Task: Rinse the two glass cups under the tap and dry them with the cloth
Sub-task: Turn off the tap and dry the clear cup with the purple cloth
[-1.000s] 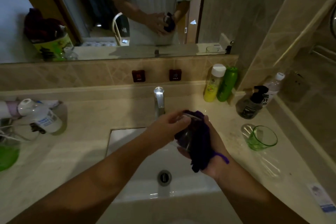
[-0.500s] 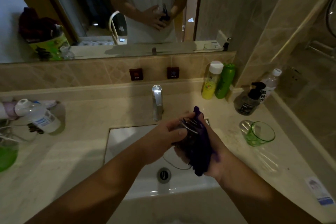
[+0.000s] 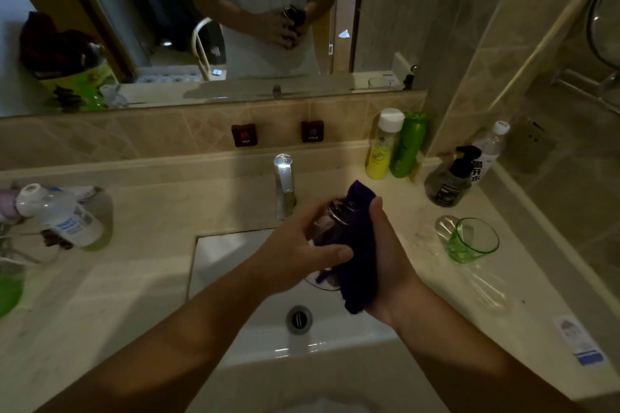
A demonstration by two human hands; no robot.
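Hands meet over the sink point(image 3: 214, 265). Left hand point(image 3: 295, 255) holds a clear cup point(image 3: 330, 221), its fingers curled round the glass. Right hand point(image 3: 385, 255) grips the purple cloth point(image 3: 360, 265), pressed to the right side of the cup. The cup lies tilted between both hands, its long way running from near the tap point(image 3: 284, 184) back toward the body. A green cup point(image 3: 473, 240) stands on the counter point(image 3: 100, 295) well off to the right, nearer the right hand, so that hand should reach it next.
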